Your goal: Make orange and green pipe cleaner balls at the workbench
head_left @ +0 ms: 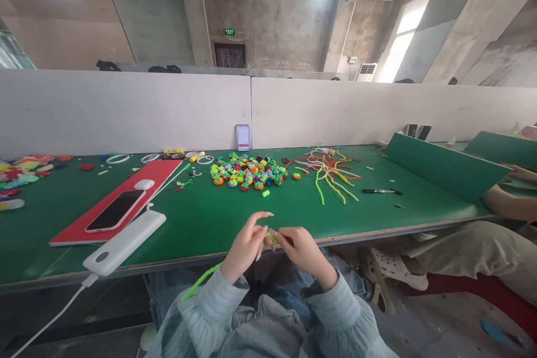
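Note:
My left hand [246, 245] and my right hand [302, 247] meet just over the table's front edge. Between their fingertips a bright green pipe cleaner [203, 281] is pinched. Its long free end trails out past my left wrist across the sleeve, while the part at the fingers is small and mostly covered. The left index finger is raised and stretched out; thumb and other fingers stay closed on the strand. Beyond my hands lies a pile of small, fuzzy, colourful balls with green tops [251, 171], and a short green piece [265, 193] in front of it.
Loose pipe cleaners [331, 174] fan out right of the pile, near a black marker [381, 191]. On the left are a red folder [79, 226], a phone [116, 210] and a white power strip [125, 241]. A green board [444, 166] stands before another person's arm.

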